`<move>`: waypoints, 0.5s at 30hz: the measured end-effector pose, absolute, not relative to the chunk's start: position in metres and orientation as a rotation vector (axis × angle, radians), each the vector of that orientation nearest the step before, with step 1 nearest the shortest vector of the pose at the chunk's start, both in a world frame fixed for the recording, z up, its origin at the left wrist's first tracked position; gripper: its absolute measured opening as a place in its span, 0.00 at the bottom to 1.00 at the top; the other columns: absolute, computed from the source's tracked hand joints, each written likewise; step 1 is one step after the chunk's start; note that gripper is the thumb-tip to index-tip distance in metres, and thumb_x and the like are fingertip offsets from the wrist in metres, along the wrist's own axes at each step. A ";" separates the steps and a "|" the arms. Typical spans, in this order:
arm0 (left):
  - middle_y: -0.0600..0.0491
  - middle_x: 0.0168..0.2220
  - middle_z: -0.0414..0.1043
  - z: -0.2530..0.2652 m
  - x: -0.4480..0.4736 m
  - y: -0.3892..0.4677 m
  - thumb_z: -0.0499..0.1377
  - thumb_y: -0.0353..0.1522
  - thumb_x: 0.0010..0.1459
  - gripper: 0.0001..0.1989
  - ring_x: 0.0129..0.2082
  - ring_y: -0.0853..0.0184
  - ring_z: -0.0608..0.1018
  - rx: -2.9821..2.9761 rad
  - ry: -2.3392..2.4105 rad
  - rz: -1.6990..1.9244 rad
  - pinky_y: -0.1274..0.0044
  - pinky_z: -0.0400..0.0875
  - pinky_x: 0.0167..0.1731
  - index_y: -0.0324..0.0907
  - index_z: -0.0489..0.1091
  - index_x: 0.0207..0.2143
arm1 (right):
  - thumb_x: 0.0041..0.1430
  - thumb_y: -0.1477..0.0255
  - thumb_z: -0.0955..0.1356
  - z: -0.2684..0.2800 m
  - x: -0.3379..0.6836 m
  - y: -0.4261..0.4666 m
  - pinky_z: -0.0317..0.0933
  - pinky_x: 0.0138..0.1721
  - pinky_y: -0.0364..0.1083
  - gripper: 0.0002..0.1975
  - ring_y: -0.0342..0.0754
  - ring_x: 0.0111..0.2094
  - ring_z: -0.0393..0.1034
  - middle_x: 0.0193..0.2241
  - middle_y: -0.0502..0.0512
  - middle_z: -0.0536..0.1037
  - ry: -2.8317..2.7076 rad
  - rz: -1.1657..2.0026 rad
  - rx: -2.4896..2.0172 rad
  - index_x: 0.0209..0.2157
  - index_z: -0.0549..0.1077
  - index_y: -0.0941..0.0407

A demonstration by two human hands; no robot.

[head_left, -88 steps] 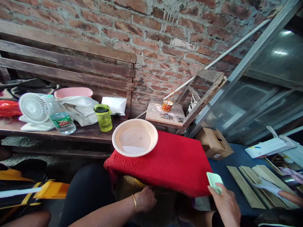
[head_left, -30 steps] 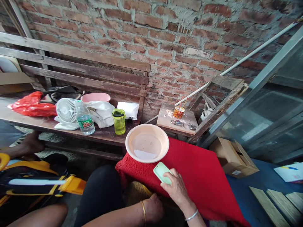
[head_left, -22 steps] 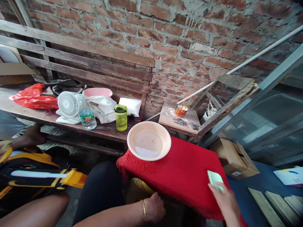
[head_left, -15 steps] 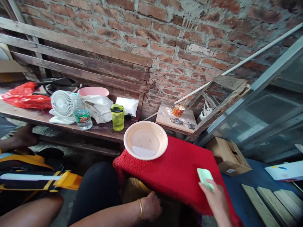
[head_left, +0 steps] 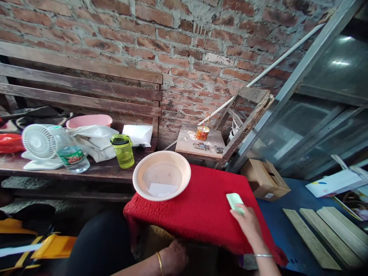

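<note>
My right hand (head_left: 245,220), with a silver bangle at the wrist, grips a pale green rounded block (head_left: 235,202) over the right part of the red cloth (head_left: 205,199). I cannot tell what the block is made of. Below the cloth's near edge, my left hand (head_left: 174,256) rests in shade with its fingers curled in, a gold bangle at its wrist; nothing shows in it. On the cloth's left end stands a cream basin (head_left: 137,183) with water and a white rectangular patch visible inside.
A wooden bench (head_left: 100,174) holds a white fan (head_left: 40,142), a water bottle (head_left: 73,157), a green cup (head_left: 123,153) and a pink basin (head_left: 89,122). Behind the cloth, a small table (head_left: 185,147) bears a paper tub (head_left: 202,133) and padlocks. A cardboard box (head_left: 258,178) and planks (head_left: 310,237) lie right.
The view has turned to the right, so things sit further left in the picture. My right hand keeps its grip on the pale green block; my left hand stays curled.
</note>
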State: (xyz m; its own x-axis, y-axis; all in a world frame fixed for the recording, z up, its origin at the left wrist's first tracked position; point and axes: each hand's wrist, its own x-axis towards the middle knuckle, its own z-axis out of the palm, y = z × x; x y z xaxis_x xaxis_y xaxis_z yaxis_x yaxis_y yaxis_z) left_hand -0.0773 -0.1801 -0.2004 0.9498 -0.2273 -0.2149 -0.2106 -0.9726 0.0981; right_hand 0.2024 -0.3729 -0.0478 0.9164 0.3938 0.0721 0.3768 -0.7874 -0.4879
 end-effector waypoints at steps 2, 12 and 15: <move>0.39 0.39 0.81 -0.197 -0.079 -0.181 0.63 0.27 0.59 0.08 0.40 0.51 0.82 3.057 -0.380 -0.339 0.60 0.72 0.45 0.38 0.80 0.41 | 0.50 0.49 0.65 -0.041 0.233 -0.424 0.68 0.44 0.59 0.25 0.63 0.37 0.74 0.31 0.61 0.74 -0.271 -0.022 -2.701 0.41 0.79 0.50; 0.39 0.38 0.81 -0.188 -0.074 -0.182 0.63 0.26 0.59 0.08 0.40 0.51 0.83 3.039 -0.372 -0.376 0.61 0.73 0.44 0.37 0.80 0.41 | 0.52 0.56 0.68 -0.037 0.158 -0.342 0.67 0.47 0.51 0.18 0.55 0.42 0.73 0.39 0.57 0.75 -0.745 0.035 -2.416 0.39 0.78 0.50; 0.42 0.37 0.82 -0.194 -0.072 -0.179 0.63 0.26 0.60 0.07 0.37 0.54 0.82 3.022 -0.317 -0.345 0.64 0.72 0.43 0.40 0.81 0.40 | 0.53 0.65 0.71 -0.040 0.111 -0.274 0.66 0.48 0.49 0.11 0.52 0.43 0.72 0.40 0.54 0.74 -1.119 0.136 -2.286 0.40 0.78 0.49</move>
State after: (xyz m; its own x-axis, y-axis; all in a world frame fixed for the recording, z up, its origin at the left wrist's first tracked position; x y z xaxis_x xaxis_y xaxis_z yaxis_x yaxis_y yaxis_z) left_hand -0.0724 -0.1787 -0.1937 0.9531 -0.2140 -0.2140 -0.1953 -0.9751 0.1054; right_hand 0.1113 -0.2742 -0.0397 0.6423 0.7500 0.1581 0.6905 -0.4766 -0.5441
